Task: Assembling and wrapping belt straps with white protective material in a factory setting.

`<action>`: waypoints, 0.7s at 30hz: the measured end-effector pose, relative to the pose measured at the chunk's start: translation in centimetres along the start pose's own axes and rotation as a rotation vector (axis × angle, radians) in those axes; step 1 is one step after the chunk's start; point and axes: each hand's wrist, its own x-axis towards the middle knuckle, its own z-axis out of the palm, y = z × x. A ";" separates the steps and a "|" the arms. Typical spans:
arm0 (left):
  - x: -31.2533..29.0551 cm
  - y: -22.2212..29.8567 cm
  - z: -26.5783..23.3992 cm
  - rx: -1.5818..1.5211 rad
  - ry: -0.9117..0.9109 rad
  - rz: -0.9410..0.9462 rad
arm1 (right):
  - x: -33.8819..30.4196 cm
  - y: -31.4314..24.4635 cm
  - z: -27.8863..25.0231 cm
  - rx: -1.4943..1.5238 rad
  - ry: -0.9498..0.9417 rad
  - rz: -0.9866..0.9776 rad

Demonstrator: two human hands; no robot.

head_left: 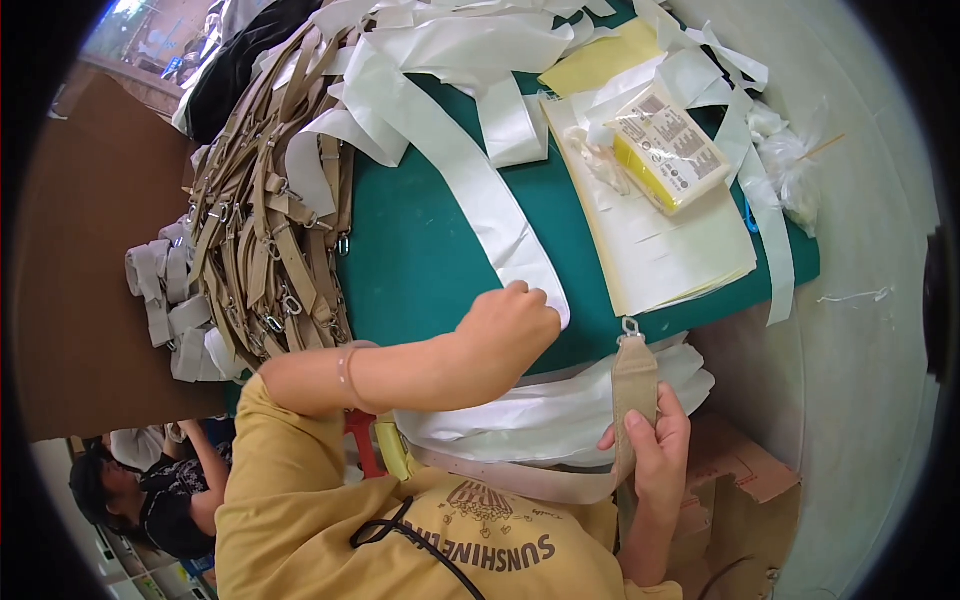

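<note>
My right hand (655, 440) grips a beige bag strap (632, 380), thumb on its face, fingers behind. A metal clasp (629, 327) tops the strap by the table's front edge. The rest of the strap bends down and curves left, in front of my yellow sweatshirt. My left hand (512, 330) is closed in a fist at the near end of a long white strip (480, 205), pinching it as far as I can see; the fingertips are hidden. This strip runs back across the green tabletop (405, 245) to a heap of white strips (470, 45).
Many beige straps with metal clips (285, 230) pile at the left, beside rolled white bands (165, 290). At right lie paper sheets (670, 255) and a plastic pack (670, 150). White material (500, 425) hangs below the front edge; a cardboard box (745, 480) stands lower right.
</note>
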 end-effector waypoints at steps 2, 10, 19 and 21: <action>0.8 0.4 1.4 -0.195 0.062 -0.044 | -0.4 0.5 -0.2 -0.019 0.004 -0.088; 1.3 -2.6 0.2 -0.650 0.255 -0.207 | -0.4 2.1 -1.2 -0.060 0.126 -0.108; -3.0 -14.8 -1.8 0.697 0.322 -0.657 | -0.4 1.6 0.8 -0.031 0.019 -0.046; 1.5 -6.2 -0.7 0.629 0.200 -0.437 | -0.7 1.5 0.9 -0.025 0.015 -0.045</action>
